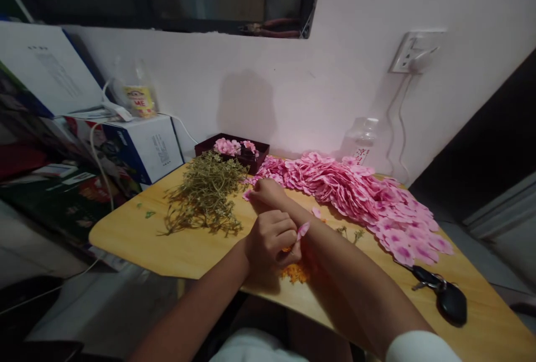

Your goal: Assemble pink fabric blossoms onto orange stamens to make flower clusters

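My left hand (273,236) is closed in front of my right forearm, above the table's near edge. A pink fabric flower piece (303,230) sticks out from its fingers, and a bit of orange shows below them. My right arm crosses behind it, reaching left. My right hand (268,193) is curled, with a pink petal piece (247,195) at its fingertips; the grip is partly hidden. Beside it lies a heap of green artificial stems (207,189). Small orange flower centres (295,274) lie below my left hand. A long pile of pink petal pieces (335,183) spreads to the right.
A dark red box (262,151) with pink flowers stands at the back of the wooden table (138,239). A clear bottle (363,141) stands by the wall behind the petals. Keys with a black fob (451,303) lie at the right. Stacked boxes (154,149) stand left.
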Tool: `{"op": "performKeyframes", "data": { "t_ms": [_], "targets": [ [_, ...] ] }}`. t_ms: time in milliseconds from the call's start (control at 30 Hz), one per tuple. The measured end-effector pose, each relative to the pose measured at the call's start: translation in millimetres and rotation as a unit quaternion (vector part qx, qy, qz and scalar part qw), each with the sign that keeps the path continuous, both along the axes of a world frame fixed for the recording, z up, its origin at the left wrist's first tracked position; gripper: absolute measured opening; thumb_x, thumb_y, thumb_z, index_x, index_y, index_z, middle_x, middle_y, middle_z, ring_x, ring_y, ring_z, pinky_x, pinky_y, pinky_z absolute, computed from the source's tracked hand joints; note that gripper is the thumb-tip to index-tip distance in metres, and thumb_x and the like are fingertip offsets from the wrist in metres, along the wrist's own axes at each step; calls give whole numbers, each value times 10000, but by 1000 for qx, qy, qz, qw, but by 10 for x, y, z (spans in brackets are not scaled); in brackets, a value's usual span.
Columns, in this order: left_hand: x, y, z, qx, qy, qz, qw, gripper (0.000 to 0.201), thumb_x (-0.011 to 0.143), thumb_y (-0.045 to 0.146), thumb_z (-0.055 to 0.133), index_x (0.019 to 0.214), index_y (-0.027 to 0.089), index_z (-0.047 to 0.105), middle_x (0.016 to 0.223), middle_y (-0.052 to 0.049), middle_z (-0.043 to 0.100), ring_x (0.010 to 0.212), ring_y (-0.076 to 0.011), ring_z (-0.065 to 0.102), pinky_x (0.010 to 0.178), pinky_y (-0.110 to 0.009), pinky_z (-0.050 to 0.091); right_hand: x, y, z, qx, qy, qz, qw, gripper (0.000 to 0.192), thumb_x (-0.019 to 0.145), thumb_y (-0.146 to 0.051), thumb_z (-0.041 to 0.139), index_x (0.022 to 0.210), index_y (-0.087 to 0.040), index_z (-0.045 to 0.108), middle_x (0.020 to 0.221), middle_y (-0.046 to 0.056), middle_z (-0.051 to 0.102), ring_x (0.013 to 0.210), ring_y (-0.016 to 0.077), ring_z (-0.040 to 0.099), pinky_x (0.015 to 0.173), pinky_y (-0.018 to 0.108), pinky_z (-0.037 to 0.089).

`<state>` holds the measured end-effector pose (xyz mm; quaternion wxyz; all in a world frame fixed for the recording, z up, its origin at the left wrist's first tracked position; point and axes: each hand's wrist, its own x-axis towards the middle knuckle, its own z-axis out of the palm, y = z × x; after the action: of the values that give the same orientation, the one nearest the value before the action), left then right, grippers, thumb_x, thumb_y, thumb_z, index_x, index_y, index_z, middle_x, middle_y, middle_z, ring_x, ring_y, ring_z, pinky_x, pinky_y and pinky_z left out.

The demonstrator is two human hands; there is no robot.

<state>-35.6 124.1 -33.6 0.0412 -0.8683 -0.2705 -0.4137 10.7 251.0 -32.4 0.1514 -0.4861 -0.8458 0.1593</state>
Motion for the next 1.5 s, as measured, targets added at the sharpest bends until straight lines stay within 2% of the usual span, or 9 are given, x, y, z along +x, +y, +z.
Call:
{"op": "performKeyframes", "data": {
  "t_ms": [100, 200, 333, 467, 633, 833, 967, 1233, 1500],
  "targets": [
    [-5, -17, 21, -36, -37, 21, 998, 211, 704, 175, 482, 541, 237, 361, 570, -37, 570, 556, -165, 500, 583, -340, 416, -28, 8, -19, -21, 50, -9, 998, 240, 799, -375, 616, 800, -141, 674, 839, 70, 694, 800, 188, 625, 684, 297, 442],
    [0, -9, 36, -69, -145, 63, 985, 198, 750, 195, 471, 581, 233, 375, 624, -42, 569, 629, -172, 529, 641, -342, 436, 78, 42, 60, -46, 115, -6, 992, 235, 831, -350, 593, 804, -130, 671, 810, 45, 697, 749, 155, 631, 705, 300, 473],
    [-22, 77, 62, -147, -319, 98, 931, 214, 800, 245, 467, 613, 218, 366, 701, -27, 501, 704, -169, 493, 680, -324, 418, 464, 5, 312, -70, 212, -6, 975, 190, 803, -282, 609, 825, -123, 711, 816, 54, 723, 745, 158, 643, 684, 259, 478],
    [-61, 204, 62, -260, -439, 62, 858, 257, 783, 262, 494, 605, 208, 317, 696, 2, 387, 706, -149, 424, 692, -286, 397, 1032, -230, 613, -88, 295, -17, 951, 270, 818, -337, 590, 994, -157, 687, 911, 72, 721, 747, 150, 654, 667, 274, 514],
    [-60, 285, 23, -303, -453, 0, 839, 247, 754, 237, 506, 597, 196, 320, 723, 0, 387, 745, -143, 418, 708, -266, 386, 1430, -601, 857, -129, 390, -50, 910, 200, 734, -350, 698, 857, -192, 704, 770, 65, 705, 697, 160, 643, 591, 270, 518],
    [-21, 282, 7, -346, -459, -68, 815, 201, 736, 209, 509, 597, 181, 366, 712, 3, 403, 694, -126, 400, 667, -253, 362, 1249, -780, 808, -214, 345, 4, 914, 116, 650, -275, 759, 693, -191, 691, 847, 19, 702, 778, 124, 653, 757, 256, 510],
    [-17, 288, 0, -362, -466, -95, 802, 198, 730, 194, 525, 592, 174, 385, 688, 12, 404, 676, -119, 389, 654, -242, 345, 1166, -721, 678, -229, 371, 4, 900, 98, 656, -253, 747, 693, -187, 685, 719, 7, 700, 697, 122, 653, 746, 280, 511],
    [-15, 274, 47, -368, -502, -117, 773, 188, 797, 310, 545, 717, 189, 425, 764, 14, 431, 694, -111, 410, 682, -233, 366, 1158, -741, 688, -209, 409, -14, 888, 95, 635, -218, 760, 678, -179, 684, 666, 10, 704, 654, 132, 660, 721, 299, 528],
    [10, 263, 72, -367, -534, -120, 752, 245, 718, 207, 672, 770, 193, 433, 793, 30, 459, 738, -91, 445, 685, -202, 361, 1123, -741, 668, -200, 416, -9, 887, 150, 611, -244, 778, 673, -156, 674, 654, 18, 697, 642, 136, 658, 694, 298, 527]
  ]
}}
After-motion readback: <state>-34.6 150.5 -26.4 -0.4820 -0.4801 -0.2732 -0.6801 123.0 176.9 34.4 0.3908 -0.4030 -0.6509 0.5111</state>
